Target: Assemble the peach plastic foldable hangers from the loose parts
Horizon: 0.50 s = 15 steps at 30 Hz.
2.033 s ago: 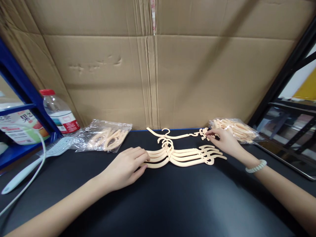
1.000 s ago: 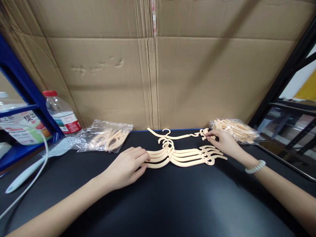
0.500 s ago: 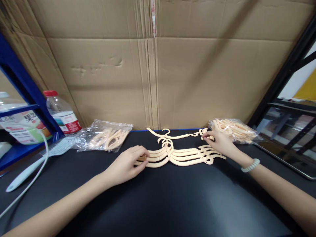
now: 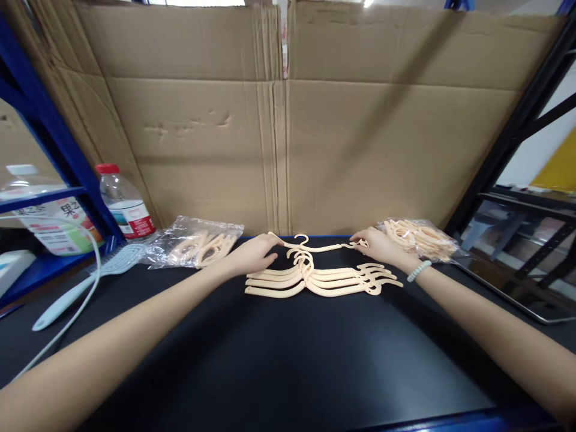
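A single cream plastic hanger (image 4: 315, 246) lies at the back of the black table (image 4: 288, 360), near the cardboard wall. My left hand (image 4: 252, 255) pinches its left end and my right hand (image 4: 377, 246), with a bead bracelet on the wrist, pinches its right end. Just in front of it lies a stack of several cream hangers (image 4: 315, 281), touched by neither hand.
A clear bag of hangers (image 4: 193, 247) lies at the back left and another bag of hangers (image 4: 420, 239) at the back right. A water bottle (image 4: 123, 204), a pale hairbrush (image 4: 85, 282) and a white cable sit left by a blue shelf. A dark tray (image 4: 517, 282) is right.
My left hand left the stack and reached back to the single hanger's left end. My right hand shifted left along that hanger's right end. The camera tilted up a little.
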### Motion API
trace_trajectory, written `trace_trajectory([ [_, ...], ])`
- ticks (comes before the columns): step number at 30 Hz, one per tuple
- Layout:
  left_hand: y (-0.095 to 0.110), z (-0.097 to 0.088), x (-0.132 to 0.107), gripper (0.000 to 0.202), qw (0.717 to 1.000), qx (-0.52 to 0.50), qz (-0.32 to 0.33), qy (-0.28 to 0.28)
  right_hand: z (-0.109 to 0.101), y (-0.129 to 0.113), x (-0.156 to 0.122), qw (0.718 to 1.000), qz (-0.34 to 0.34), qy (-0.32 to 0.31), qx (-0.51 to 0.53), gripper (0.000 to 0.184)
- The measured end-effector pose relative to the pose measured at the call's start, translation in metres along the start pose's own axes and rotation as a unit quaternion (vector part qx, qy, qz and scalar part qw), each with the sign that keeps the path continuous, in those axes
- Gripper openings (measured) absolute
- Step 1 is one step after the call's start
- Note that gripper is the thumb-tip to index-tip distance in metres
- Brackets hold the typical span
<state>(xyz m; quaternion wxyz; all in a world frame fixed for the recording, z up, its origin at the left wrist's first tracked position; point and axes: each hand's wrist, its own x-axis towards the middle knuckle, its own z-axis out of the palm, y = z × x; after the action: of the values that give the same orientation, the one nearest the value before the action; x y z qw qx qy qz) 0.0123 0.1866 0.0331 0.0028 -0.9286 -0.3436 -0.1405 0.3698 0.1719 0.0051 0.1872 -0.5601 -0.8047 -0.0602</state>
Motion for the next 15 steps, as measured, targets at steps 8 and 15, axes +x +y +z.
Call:
trace_trajectory([
  [8, -0.022, 0.029, 0.044, 0.028, 0.998, 0.057, 0.006, -0.034, 0.011, -0.003, 0.018, 0.999, -0.008, -0.039, -0.025, 0.018],
  [15, -0.020, 0.038, 0.050, 0.029, 0.997, 0.074, -0.021, -0.012, 0.014, -0.010, 0.024, 0.999, -0.005, -0.027, -0.030, 0.011],
])
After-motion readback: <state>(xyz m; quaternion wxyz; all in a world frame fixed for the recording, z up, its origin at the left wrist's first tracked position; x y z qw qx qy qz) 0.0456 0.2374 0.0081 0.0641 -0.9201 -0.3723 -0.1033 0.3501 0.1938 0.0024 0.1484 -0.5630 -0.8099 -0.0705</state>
